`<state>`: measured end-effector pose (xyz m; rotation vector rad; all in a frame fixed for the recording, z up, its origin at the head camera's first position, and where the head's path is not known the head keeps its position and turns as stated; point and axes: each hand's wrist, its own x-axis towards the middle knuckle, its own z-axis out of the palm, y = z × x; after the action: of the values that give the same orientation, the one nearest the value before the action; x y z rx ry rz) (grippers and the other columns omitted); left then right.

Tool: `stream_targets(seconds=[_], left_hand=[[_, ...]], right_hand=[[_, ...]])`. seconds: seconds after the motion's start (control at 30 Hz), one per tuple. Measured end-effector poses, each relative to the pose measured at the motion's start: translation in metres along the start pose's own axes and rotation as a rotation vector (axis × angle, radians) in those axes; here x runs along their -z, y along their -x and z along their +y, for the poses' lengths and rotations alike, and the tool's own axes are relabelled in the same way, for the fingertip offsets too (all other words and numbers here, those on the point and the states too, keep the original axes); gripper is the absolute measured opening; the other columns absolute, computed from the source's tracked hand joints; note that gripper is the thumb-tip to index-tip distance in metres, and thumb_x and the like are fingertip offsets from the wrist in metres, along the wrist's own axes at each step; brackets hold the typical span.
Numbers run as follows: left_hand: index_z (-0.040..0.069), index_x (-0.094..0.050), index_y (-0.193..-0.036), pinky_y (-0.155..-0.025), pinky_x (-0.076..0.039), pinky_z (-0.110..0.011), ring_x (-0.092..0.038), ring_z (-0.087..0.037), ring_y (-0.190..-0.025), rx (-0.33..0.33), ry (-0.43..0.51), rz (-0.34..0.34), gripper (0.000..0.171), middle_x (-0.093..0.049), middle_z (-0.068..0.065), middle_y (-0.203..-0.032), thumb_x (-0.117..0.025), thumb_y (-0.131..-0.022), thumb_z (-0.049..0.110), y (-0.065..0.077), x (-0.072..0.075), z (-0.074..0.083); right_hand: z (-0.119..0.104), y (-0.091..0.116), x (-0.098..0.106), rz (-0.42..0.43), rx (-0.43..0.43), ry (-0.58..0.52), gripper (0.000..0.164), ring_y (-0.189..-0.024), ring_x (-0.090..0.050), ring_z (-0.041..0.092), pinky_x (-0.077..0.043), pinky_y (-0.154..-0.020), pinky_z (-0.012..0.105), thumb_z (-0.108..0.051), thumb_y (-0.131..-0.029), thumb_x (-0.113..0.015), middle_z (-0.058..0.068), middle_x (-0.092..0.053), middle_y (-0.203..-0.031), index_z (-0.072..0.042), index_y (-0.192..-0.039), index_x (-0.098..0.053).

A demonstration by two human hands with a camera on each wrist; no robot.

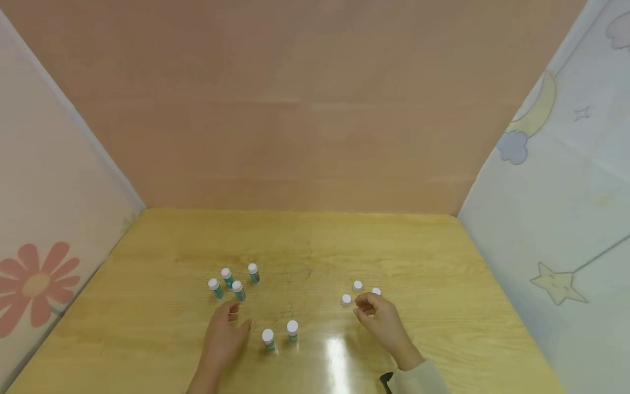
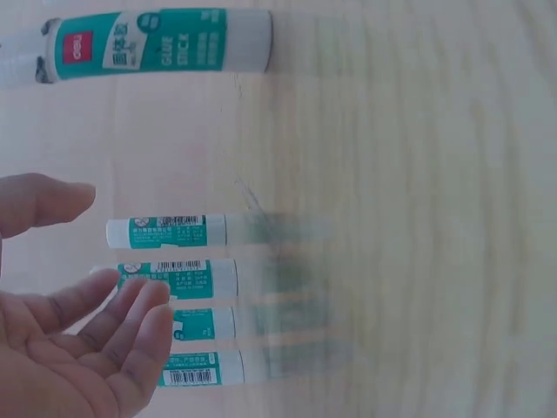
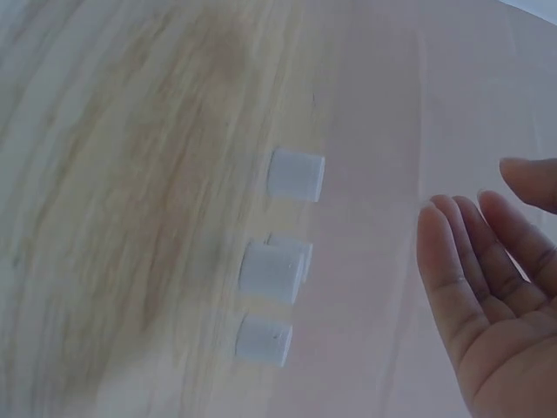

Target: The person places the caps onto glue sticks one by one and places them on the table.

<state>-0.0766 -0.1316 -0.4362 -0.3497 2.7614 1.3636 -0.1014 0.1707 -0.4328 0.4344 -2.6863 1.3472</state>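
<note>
Several upright glue sticks [image 1: 238, 291] with green labels and white tops stand in a group at the left of the table. Just in front of that group is my left hand [image 1: 222, 334], holding nothing, with thumb and fingers apart; in the left wrist view its fingertips overlap a glue stick [image 2: 178, 280]. Two more glue sticks [image 1: 292, 332] stand to the right of this hand. Over at the right, my right hand [image 1: 386, 323] hovers beside several small white caps [image 1: 346, 299], its fingers loosely bent and nothing between them. The right wrist view shows these caps [image 3: 271, 272] close together.
The wooden table [image 1: 305, 241] runs back to a plain brownish panel [image 1: 315, 137]. Patterned panels flank it, one with a red flower [image 1: 36, 284], the other with a star [image 1: 558, 282]. A black strap [image 1: 386, 377] lies by the right sleeve [image 1: 422, 377].
</note>
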Motion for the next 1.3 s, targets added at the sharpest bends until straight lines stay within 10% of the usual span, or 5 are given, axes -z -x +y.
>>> stream_targets(seconds=[1.3], left_hand=[[-0.011, -0.036, -0.117, -0.075, -0.044, -0.045, -0.046, -0.039, -0.098, -0.027, 0.071, 0.069, 0.05, -0.038, -0.028, -0.115, -0.06, -0.079, 0.01, -0.021, 0.002, -0.005]], right_hand=[[0.025, -0.004, -0.001, -0.031, -0.128, 0.021, 0.012, -0.073, -0.055, 0.019, -0.047, -0.063, 0.018, 0.003, -0.075, -0.062, 0.006, -0.056, -0.08, 0.004, -0.085, -0.056]])
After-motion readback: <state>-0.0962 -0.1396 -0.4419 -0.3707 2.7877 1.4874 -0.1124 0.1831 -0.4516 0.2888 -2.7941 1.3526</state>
